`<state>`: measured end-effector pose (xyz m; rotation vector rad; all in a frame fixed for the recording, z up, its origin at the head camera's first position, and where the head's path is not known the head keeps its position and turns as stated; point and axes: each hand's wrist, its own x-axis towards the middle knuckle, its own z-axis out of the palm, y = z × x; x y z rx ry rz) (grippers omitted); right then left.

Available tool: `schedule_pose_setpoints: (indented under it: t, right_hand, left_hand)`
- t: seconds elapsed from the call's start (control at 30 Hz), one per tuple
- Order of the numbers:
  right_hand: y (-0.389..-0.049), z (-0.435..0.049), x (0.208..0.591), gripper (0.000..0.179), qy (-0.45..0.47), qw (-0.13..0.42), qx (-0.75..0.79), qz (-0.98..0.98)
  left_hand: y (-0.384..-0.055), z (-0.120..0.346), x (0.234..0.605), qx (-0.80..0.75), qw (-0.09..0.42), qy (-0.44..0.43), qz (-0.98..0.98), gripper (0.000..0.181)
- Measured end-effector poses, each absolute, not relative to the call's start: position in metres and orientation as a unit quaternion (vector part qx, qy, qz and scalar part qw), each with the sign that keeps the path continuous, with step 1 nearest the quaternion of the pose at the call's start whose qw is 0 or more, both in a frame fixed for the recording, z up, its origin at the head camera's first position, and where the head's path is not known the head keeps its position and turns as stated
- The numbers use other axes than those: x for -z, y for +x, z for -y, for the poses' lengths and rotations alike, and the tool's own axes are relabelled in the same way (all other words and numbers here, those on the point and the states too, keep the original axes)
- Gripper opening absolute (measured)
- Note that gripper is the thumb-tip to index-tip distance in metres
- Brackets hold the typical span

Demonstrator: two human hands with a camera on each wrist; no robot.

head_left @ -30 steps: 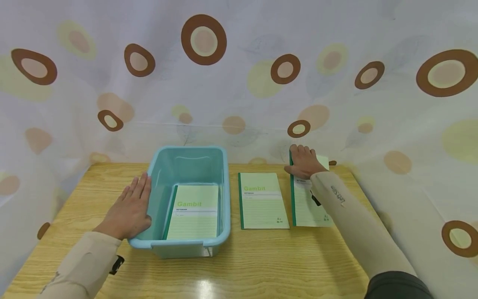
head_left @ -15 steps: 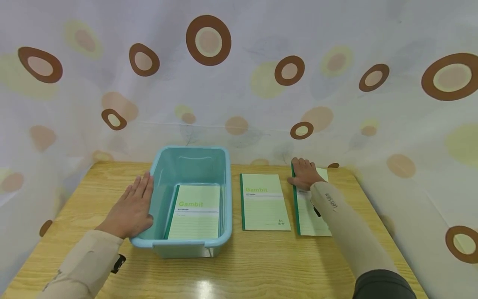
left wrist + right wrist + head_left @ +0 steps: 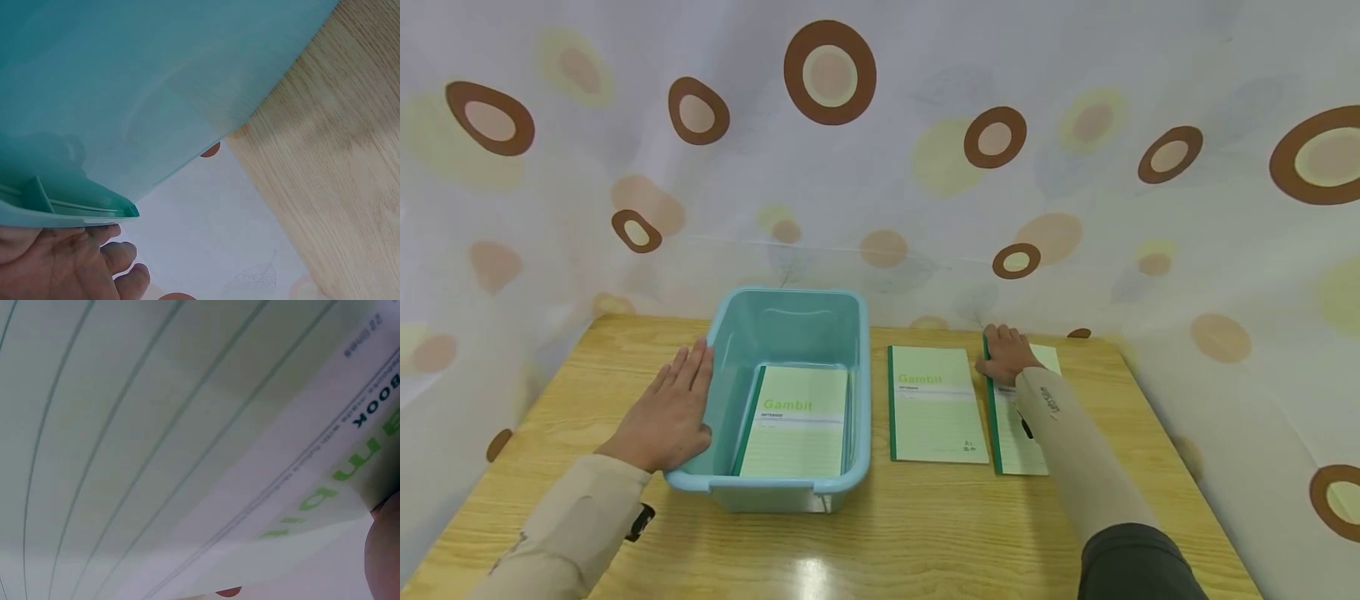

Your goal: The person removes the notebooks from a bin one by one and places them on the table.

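A light-blue plastic bin [image 3: 842,482] stands left of centre in the head view, with green-spined Gambit notebooks [image 3: 797,429] inside. My left hand [image 3: 670,408] lies along its left rim, fingers straight. In the left wrist view, that hand [image 3: 75,265] is just below the bin's rim [image 3: 75,220]. To the right of the bin, a notebook [image 3: 936,417] lies flat on the table. Beside it, my right hand [image 3: 1011,354] grips another notebook [image 3: 1018,437] near its top edge. My forearm covers part of this notebook. Its lined cover [image 3: 156,425] fills most of the right wrist view.
A wooden table [image 3: 880,542] carries everything. Behind and at both sides hangs a white cloth [image 3: 880,183] with brown, pink and pale-green round shapes.
My right hand has come down and nearer with its notebook, which now sits lower in the head view, beside the other one. The left hand stays on the bin's rim.
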<state>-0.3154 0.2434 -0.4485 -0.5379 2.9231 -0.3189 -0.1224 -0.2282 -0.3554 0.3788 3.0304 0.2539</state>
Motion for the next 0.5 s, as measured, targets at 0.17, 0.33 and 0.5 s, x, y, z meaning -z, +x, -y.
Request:
schedule_pose_setpoints:
  t: [0.17,0.33,0.5]
  right_hand:
    - [-0.3196,-0.2452,0.4545,0.048,-0.162,0.086,0.117,-0.976]
    - [-0.3184,-0.2436,0.4550,0.048,-0.141,0.098,0.159,-0.972]
    - [-0.3153,-0.2406,0.4556,0.051,-0.129,0.099,0.193,-0.968]
  left_hand:
    - [-0.1231,0.2277,0.3552,-0.077,0.044,0.119,-0.989,0.083]
    - [-0.1236,0.2284,0.3560,-0.077,0.046,0.119,-0.989,0.084]
    - [-0.1234,0.2279,0.3563,-0.075,0.043,0.116,-0.990,0.083]
